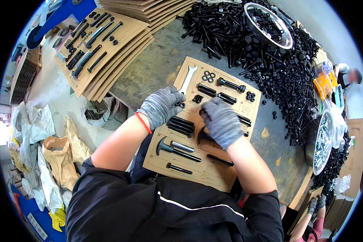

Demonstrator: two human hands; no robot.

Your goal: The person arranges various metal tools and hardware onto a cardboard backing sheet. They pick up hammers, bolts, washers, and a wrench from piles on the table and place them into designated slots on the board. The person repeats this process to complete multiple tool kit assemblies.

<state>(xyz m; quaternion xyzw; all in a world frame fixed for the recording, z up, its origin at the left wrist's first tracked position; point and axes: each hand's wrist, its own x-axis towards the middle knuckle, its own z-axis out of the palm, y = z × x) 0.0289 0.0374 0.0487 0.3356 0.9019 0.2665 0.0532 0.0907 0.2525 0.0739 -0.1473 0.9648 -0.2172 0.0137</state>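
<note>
Fingers of the left hand (161, 105), in a grey knit glove, are curled down onto a small black nut (182, 105) on the cardboard kit board (213, 177); whether it is pinched cannot be told. The right hand (222, 122) is pressed, fingers bent, over black bolts (243, 119) at the board's centre, nothing visibly gripped. At 12 o'clock of the left hand a silver flat wrench (187, 78) is seated. At 6 o'clock a hammer (169, 148) is set. A heap of loose black bolts (270, 64) is piled at 1 o'clock, just beyond the board.
</note>
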